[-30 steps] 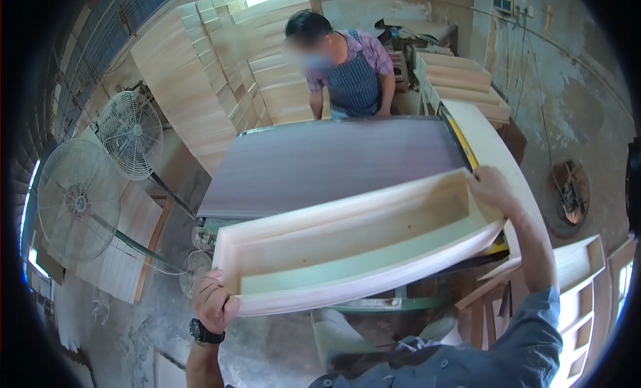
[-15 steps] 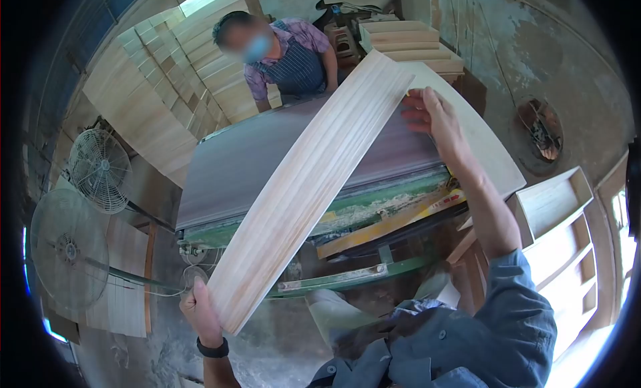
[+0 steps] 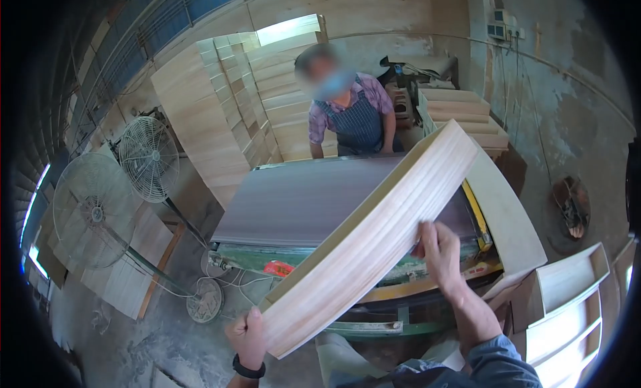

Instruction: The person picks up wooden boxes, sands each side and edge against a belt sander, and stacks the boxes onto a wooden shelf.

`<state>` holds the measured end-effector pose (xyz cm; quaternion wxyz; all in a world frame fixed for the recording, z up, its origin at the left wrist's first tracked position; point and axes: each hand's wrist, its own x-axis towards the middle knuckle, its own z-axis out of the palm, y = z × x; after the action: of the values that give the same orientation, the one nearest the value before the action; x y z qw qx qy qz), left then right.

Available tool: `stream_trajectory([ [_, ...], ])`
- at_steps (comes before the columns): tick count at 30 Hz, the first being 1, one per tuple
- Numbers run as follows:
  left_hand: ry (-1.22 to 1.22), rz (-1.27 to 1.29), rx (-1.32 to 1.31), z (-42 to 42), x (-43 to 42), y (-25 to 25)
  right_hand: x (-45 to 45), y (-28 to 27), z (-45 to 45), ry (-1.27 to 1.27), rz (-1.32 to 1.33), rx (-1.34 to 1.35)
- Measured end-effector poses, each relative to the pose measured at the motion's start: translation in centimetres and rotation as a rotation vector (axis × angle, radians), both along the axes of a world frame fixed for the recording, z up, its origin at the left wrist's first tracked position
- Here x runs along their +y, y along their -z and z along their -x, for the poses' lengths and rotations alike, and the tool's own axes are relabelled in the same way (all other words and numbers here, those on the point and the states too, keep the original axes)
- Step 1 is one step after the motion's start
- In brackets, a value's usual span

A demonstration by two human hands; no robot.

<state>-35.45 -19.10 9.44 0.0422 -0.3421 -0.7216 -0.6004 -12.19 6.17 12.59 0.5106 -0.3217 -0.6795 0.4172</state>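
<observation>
A long, pale wooden drawer box (image 3: 374,238) slants across the view, its broad grained side toward me and a narrow inner face showing along its upper edge. My left hand (image 3: 247,338), with a black band on the wrist, is closed on the box's near lower end. At the box's lower right edge, my right hand (image 3: 441,258) has its fingers curled in against the wood; the fingertips are partly hidden. Beneath the box lies the sanding machine's wide grey-purple belt (image 3: 300,194), in a green frame.
Across the belt stands a co-worker (image 3: 357,121) in a striped apron. Two fans (image 3: 97,214) are on the left. Stacked wooden boxes (image 3: 461,111) stand at the back right, and more box frames (image 3: 567,301) at the near right. Tall panels (image 3: 193,114) stand behind.
The box has tilted, so its inner face now shows. My right hand has moved down along its edge, with the fingers curling in. The view has shifted, showing more of the room.
</observation>
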Motion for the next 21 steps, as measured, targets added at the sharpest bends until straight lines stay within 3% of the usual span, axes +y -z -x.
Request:
stream_trajectory([
  [6,0.060,-0.080,0.055,-0.8,1.6,1.4,-2.9,1.5,-2.5,-0.244,0.038,-0.081],
  [12,0.109,-0.130,0.250,-2.5,4.4,1.3,-1.7,2.2,-7.0,0.022,0.188,0.042],
  [16,0.195,-0.243,0.341,-3.9,5.9,0.9,-2.7,2.7,-9.0,0.053,0.323,0.085],
  [18,0.192,-0.297,0.657,-4.4,6.8,0.8,-3.7,1.9,-9.6,0.022,0.415,0.021],
  [21,0.241,-0.288,0.756,-5.2,7.9,0.2,-4.4,0.8,-9.9,0.042,0.436,0.125],
])
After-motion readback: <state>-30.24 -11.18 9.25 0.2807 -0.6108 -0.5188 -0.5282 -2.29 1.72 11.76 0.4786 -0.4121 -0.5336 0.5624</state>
